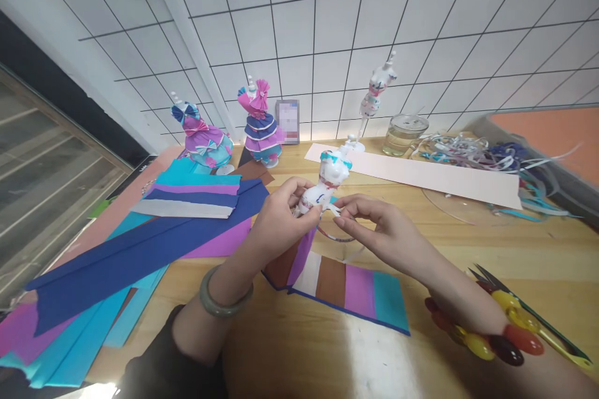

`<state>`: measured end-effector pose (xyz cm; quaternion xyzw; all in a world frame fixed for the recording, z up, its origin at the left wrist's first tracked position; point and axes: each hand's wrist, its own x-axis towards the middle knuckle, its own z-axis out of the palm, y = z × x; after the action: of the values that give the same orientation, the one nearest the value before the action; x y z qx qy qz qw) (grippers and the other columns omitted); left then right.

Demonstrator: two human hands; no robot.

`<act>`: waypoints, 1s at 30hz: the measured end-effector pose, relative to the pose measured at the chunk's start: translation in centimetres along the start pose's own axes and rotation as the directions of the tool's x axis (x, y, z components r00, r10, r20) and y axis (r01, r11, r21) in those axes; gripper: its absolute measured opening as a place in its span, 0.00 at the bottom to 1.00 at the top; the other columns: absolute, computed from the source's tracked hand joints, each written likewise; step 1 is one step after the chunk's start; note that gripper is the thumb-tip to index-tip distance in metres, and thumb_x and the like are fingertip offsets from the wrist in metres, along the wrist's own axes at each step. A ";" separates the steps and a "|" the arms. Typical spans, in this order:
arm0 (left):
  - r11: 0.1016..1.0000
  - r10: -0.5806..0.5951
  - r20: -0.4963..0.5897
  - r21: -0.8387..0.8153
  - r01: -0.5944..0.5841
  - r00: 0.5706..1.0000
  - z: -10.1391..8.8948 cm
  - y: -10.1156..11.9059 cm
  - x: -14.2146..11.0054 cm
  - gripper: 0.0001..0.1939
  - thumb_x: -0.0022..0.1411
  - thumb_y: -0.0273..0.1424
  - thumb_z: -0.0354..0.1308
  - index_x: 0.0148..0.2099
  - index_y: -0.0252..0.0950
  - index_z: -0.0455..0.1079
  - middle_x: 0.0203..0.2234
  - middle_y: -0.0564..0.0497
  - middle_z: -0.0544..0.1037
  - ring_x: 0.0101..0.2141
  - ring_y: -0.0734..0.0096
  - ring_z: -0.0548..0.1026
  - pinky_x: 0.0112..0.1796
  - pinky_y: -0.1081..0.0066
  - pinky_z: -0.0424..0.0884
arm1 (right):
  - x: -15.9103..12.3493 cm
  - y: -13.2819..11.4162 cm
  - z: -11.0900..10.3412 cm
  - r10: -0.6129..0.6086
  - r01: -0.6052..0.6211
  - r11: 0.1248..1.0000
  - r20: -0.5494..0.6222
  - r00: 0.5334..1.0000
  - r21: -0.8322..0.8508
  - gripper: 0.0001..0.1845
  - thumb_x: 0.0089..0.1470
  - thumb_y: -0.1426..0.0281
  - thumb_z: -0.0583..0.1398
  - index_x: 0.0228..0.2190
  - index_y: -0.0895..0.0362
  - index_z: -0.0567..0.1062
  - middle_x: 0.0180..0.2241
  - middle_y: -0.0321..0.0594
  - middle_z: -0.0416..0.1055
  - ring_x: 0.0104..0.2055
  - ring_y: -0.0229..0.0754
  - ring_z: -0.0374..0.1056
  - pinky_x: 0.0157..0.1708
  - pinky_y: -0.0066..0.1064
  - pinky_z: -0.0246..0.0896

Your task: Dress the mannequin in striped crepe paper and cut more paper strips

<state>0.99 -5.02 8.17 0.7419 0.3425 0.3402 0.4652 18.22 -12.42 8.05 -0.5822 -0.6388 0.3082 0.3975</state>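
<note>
1. Both hands are working close together over the wooden table (pixel 449 243) in the head view, with a small white dress form (pixel 334 171) standing out between them.
2. From its left side, the left hand (pixel 286 219) is gripping the form's lower body, the thumb pressing along the front and the fingers curling behind.
3. On the other side, the right hand (pixel 377 221) is closing thumb and fingertips on a narrow white strip (pixel 333 208), just beside the form's lower end.
4. The dress form is tilting, its neck pointing away and to the right, its upper edge showing teal trim; it is sitting nearer the left hand, which is touching it.
5. Below the hands, a thin hoop (pixel 336 237) is curving between them, and a multicoloured panel (pixel 360 292) with a dark blue edge is lying underneath, partly hidden by the left hand.
6. Left of the left forearm, folded coloured sheets (pixel 154 234) are overlapping in a pile.
7. Beside the right forearm, scissors (pixel 526 308) are lying partly covered by a beaded bracelet (pixel 508 343).
8. Beyond the hands, a pale pink strip (pixel 435 177) is stretching towards tangled ribbons (pixel 468 148), and a glass (pixel 405 134) is standing behind it.
</note>
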 end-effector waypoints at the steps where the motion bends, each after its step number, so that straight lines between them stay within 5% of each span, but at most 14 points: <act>1: 1.000 0.000 -0.005 0.021 0.000 1.000 -0.2 0.1 0.0 0.12 0.55 0.29 0.57 0.44 0.37 0.64 0.35 0.52 0.75 0.35 0.73 0.74 0.33 0.76 0.68 | 0.0 -0.1 0.0 0.026 -0.026 1.000 0.018 1.000 0.017 0.14 0.54 0.60 0.56 0.23 0.54 0.71 0.36 0.40 0.73 0.41 0.43 0.68 0.42 0.35 0.61; 5: 0.994 0.000 -0.023 0.112 0.003 1.000 -0.7 0.5 -0.1 0.13 0.54 0.30 0.57 0.44 0.37 0.65 0.33 0.53 0.75 0.29 0.75 0.73 0.28 0.77 0.66 | 0.0 0.1 0.1 0.157 -0.163 0.984 0.092 0.983 0.067 0.16 0.52 0.56 0.57 0.26 0.56 0.71 0.27 0.37 0.71 0.31 0.39 0.66 0.32 0.31 0.61; 9: 0.993 0.014 -0.004 0.117 -0.014 1.000 -1.0 0.5 -0.1 0.13 0.55 0.30 0.57 0.44 0.37 0.65 0.37 0.50 0.74 0.32 0.74 0.73 0.30 0.75 0.67 | -0.1 0.4 0.2 0.203 -0.230 0.965 0.194 0.960 0.128 0.17 0.52 0.55 0.57 0.28 0.56 0.71 0.27 0.38 0.71 0.32 0.40 0.67 0.33 0.32 0.61; 18: 0.966 0.107 0.091 0.224 -0.126 0.990 -1.6 1.0 -0.3 0.13 0.54 0.27 0.55 0.43 0.38 0.66 0.34 0.52 0.73 0.33 0.71 0.71 0.32 0.73 0.66 | -0.7 0.5 0.5 0.163 -0.179 0.983 0.266 0.950 0.037 0.16 0.50 0.55 0.58 0.26 0.56 0.72 0.30 0.38 0.73 0.35 0.42 0.68 0.37 0.33 0.61; 25: 0.913 0.176 0.140 0.346 -0.214 0.974 -1.9 1.2 -0.2 0.12 0.54 0.25 0.53 0.43 0.37 0.68 0.36 0.50 0.74 0.36 0.68 0.71 0.35 0.70 0.66 | -3.9 1.6 -2.1 0.217 -0.209 0.972 0.078 0.973 -0.106 0.20 0.50 0.52 0.57 0.39 0.52 0.75 0.47 0.44 0.72 0.50 0.50 0.67 0.49 0.41 0.61; 30: 0.863 0.233 0.150 0.423 -0.275 0.961 -2.2 1.2 -0.3 0.11 0.56 0.25 0.53 0.42 0.38 0.69 0.34 0.50 0.74 0.36 0.68 0.70 0.35 0.70 0.65 | -9.2 5.3 -6.9 0.425 -0.463 0.767 -0.188 0.885 -0.445 0.20 0.51 0.51 0.55 0.40 0.46 0.76 0.50 0.52 0.70 0.49 0.55 0.68 0.44 0.42 0.60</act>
<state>-0.74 -4.68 9.95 0.8815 0.2873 0.2770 0.2523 26.88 -21.29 5.50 -0.8074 -0.5231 0.2037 0.1815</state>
